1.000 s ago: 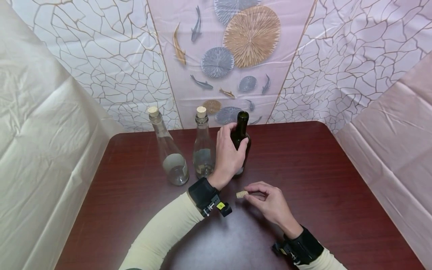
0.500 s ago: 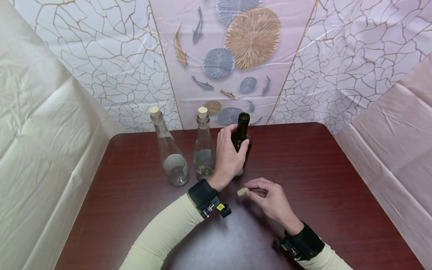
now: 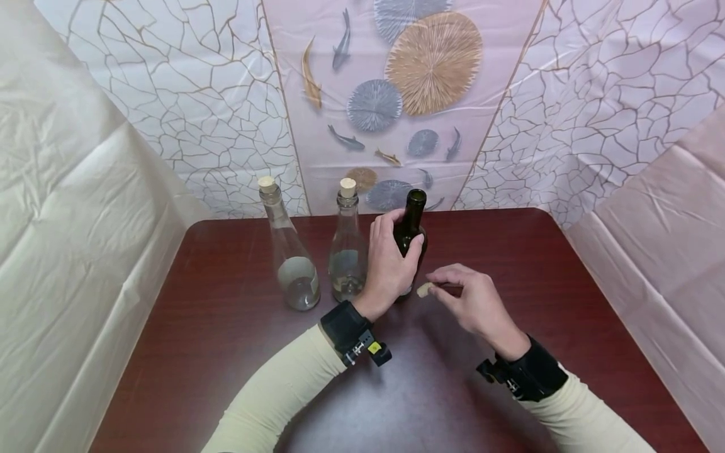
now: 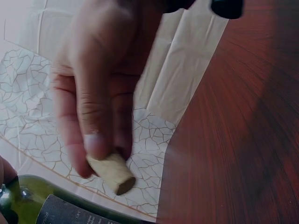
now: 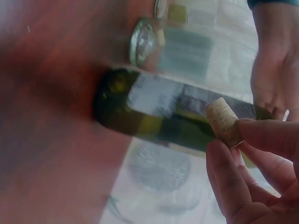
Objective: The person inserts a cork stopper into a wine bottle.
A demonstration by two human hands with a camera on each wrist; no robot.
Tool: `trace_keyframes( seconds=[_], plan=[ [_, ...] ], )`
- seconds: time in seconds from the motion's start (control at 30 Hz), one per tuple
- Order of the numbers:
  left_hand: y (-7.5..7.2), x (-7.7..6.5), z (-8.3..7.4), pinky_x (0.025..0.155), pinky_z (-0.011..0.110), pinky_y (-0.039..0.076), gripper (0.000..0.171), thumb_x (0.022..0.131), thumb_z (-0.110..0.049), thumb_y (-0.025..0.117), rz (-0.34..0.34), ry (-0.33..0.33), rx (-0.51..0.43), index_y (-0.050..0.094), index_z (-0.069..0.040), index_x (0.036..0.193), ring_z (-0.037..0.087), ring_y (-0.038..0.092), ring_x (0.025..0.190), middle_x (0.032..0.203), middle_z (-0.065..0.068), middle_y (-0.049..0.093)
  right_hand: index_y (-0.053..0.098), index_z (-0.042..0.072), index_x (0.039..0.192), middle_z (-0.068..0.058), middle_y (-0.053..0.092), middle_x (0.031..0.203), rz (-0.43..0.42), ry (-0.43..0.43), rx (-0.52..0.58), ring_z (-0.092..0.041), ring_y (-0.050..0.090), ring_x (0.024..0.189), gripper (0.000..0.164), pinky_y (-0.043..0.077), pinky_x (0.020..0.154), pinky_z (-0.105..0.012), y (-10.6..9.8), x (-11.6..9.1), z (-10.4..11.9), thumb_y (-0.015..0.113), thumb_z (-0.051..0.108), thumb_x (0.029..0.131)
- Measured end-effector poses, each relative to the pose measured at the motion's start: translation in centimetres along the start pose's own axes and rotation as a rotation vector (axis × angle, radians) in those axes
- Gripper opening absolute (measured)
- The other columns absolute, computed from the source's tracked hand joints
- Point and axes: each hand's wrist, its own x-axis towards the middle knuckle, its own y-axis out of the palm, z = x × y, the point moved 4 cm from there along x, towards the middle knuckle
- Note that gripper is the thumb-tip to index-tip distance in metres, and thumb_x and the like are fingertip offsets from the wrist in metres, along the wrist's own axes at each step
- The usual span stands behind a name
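Observation:
In the head view my left hand [image 3: 392, 264] grips a dark green wine bottle [image 3: 415, 211] around its shoulder; the bottle stands upright on the table with its mouth uncovered. My right hand [image 3: 478, 302] pinches a cork [image 3: 424, 289] between thumb and fingers, in front of and a little right of that bottle, apart from it. The cork [image 5: 224, 122] shows large in the right wrist view, with the green bottle [image 5: 154, 109] and its label behind it. From the left wrist the cork [image 4: 113, 173] hangs below the right thumb.
Two clear glass bottles stand to the left of my left hand: one [image 3: 297, 270] at the far left and one [image 3: 347, 264] closer. A cork sits in each mouth. The dark red table [image 3: 226, 352] ends at a patterned cloth wall [image 3: 215, 126] behind the bottles.
My right hand has lifted and moved away from me with the cork, nearer to the green bottle. My left hand keeps its grip. The whole head view has shifted slightly.

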Motion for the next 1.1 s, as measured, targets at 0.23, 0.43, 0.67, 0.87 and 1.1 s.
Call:
trace_keyframes(
  seconds=[0.23,0.43,0.67,0.87,1.1],
  plan=[
    [0.0,0.0,0.1,0.103,0.043,0.048,0.049,0.101,-0.021,0.070,0.016,-0.013,-0.015,0.049,-0.012,0.144,0.025,0.052,0.122,0.135,0.009,0.056,0.081,0.003,0.105,-0.007,0.077,0.103,-0.023,-0.067,0.004,-0.024,0.076,0.093,0.019,0.052,0.080,-0.004,-2.0,1.6,1.0,0.080,-0.003,0.087],
    [0.0,0.0,0.3,0.102,0.042,0.048,0.049,0.101,-0.021,0.070,0.017,-0.006,-0.022,0.049,-0.012,0.144,0.025,0.051,0.120,0.134,0.009,0.056,0.080,0.002,0.108,-0.008,0.076,0.103,-0.024,-0.100,-0.009,-0.024,0.077,0.091,0.022,0.047,0.081,0.001,-3.1,2.7,1.8,0.079,-0.005,0.087],
    [-0.1,-0.1,0.4,0.102,0.041,0.047,0.050,0.100,-0.021,0.070,0.013,0.000,-0.031,0.049,-0.013,0.145,0.025,0.051,0.120,0.134,0.009,0.056,0.080,0.003,0.112,-0.008,0.075,0.107,-0.033,-0.130,-0.052,-0.023,0.077,0.091,0.024,0.045,0.079,0.001,-4.6,4.1,3.0,0.078,-0.003,0.089],
    [0.0,-0.1,0.3,0.102,0.041,0.048,0.050,0.100,-0.021,0.071,0.009,0.007,-0.021,0.050,-0.012,0.144,0.025,0.052,0.120,0.134,0.009,0.056,0.080,0.005,0.116,-0.008,0.076,0.110,-0.046,-0.147,-0.084,-0.025,0.075,0.098,0.027,0.042,0.078,0.001,-5.9,5.3,3.9,0.077,-0.003,0.090],
    [-0.1,0.0,0.4,0.101,0.042,0.047,0.052,0.099,-0.021,0.072,0.003,0.033,-0.026,0.050,-0.010,0.144,0.027,0.052,0.119,0.133,0.011,0.056,0.080,0.006,0.115,-0.008,0.077,0.110,-0.085,-0.208,-0.136,-0.025,0.074,0.100,0.028,0.041,0.080,-0.007,-6.7,6.5,5.1,0.076,-0.004,0.090]
  ],
)
